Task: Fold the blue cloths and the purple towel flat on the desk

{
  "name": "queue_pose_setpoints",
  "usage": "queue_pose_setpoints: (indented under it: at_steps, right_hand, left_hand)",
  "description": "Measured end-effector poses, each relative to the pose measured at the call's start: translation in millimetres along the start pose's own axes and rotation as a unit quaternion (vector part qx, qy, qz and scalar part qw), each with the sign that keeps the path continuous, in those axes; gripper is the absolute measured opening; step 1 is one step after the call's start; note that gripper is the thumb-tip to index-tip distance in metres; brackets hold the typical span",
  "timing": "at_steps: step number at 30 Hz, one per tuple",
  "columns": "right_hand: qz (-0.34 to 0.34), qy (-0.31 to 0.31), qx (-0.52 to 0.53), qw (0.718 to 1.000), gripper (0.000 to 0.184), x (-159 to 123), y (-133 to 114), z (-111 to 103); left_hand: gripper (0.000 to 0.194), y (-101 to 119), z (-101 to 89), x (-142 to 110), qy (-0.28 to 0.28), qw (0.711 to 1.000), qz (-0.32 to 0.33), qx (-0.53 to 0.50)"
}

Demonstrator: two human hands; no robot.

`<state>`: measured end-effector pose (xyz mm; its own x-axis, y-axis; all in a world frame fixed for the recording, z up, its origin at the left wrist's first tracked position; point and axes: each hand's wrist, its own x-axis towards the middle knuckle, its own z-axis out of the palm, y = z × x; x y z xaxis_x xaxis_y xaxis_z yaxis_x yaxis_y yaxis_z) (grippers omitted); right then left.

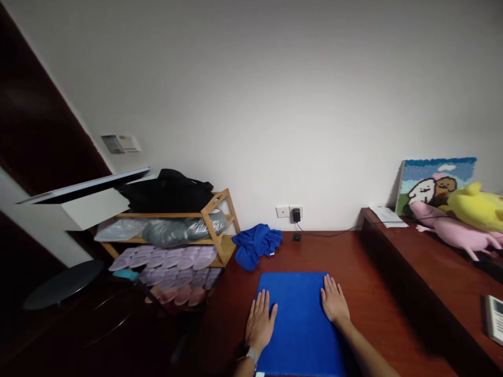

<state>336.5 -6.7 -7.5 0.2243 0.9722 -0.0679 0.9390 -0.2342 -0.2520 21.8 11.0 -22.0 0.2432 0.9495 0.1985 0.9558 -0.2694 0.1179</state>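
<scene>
A blue cloth (301, 324) lies spread flat on the reddish-brown desk, with a small white tag at its near left corner. My left hand (260, 320) rests flat on its left edge, fingers stretched out and thumb apart. On the far right corner of the cloth lies my right hand (334, 298), palm down with the fingers extended. Neither hand grips anything. Beyond the left hand, a crumpled blue cloth (257, 243) sits in a heap near the wall.
A wooden shoe rack (220, 225) with a black bag (168, 191) and several slippers stands left of the desk (377, 293). A raised ledge at right carries plush toys (451, 225), a picture (436, 178) and a calculator (494, 317). A plugged-in adapter (296, 214) trails a cable.
</scene>
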Motion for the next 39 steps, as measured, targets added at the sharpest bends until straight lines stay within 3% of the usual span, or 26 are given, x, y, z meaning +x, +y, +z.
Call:
queue_pose_setpoints:
  at_steps: [3, 5, 8, 11, 14, 17, 19, 23, 26, 29, 35, 39]
  right_hand:
    - [0.0, 0.001, 0.01, 1.0, 0.068, 1.7, -1.2, -0.7]
    - [0.001, 0.001, 0.016, 1.0, 0.068, 2.3, -2.1, -2.7]
    - [-0.001, 0.001, 0.02, 1.0, 0.067, 0.5, -1.5, -6.8]
    - [-0.016, -0.007, -0.001, 1.0, 0.065, -2.3, 2.0, -8.0]
    - [-0.031, -0.015, -0.028, 0.999, 0.063, -2.6, 5.7, -3.9]
    - [-0.021, -0.004, -0.035, 0.999, 0.065, -1.0, 6.3, 0.4]
    - [-0.013, 0.001, -0.035, 0.999, 0.066, -0.4, 5.1, 1.0]
    - [-0.003, -0.003, -0.031, 1.0, 0.067, -2.3, 2.7, -0.8]
    - [0.006, -0.004, -0.036, 0.999, 0.067, -4.0, 1.1, -1.0]
    - [0.012, -0.003, -0.049, 0.999, 0.067, -1.7, -2.4, -3.8]
    - [0.028, -0.013, -0.068, 0.997, 0.066, 12.5, -7.3, -15.8]
    - [0.012, 0.001, -0.044, 0.999, 0.068, 15.3, -1.7, -9.0]
  left_hand:
    - [0.068, 4.5, 2.0, 7.8, 0.013, 1.0, -0.004, -0.007]
    - [0.064, 25.5, -0.6, 17.2, 0.026, 0.999, 0.017, -0.031]
    - [0.059, 86.2, -5.5, 32.2, 0.018, 0.991, 0.102, -0.087]
    - [0.061, 152.5, -1.8, 43.8, -0.034, 0.977, 0.173, -0.122]
    - [0.062, 183.1, 9.1, 50.8, -0.065, 0.974, 0.176, -0.126]
    - [0.063, 160.7, 13.3, 54.9, -0.065, 0.976, 0.17, -0.122]
    - [0.064, 122.5, 8.2, 56.7, -0.063, 0.983, 0.143, -0.101]
    - [0.067, 32.7, -8.6, 56.6, -0.058, 0.998, 0.025, -0.033]
    - [0.069, -10.5, -13.5, 51.7, -0.047, 0.999, -0.018, -0.014]
    - [0.07, -22.0, -11.1, 47.5, -0.03, 0.999, -0.025, -0.013]
    - [0.07, -15.7, -4.9, 46.4, -0.017, 1.0, -0.023, -0.013]
    - [0.07, -23.9, -3.2, 46.2, -0.017, 1.0, -0.02, -0.01]
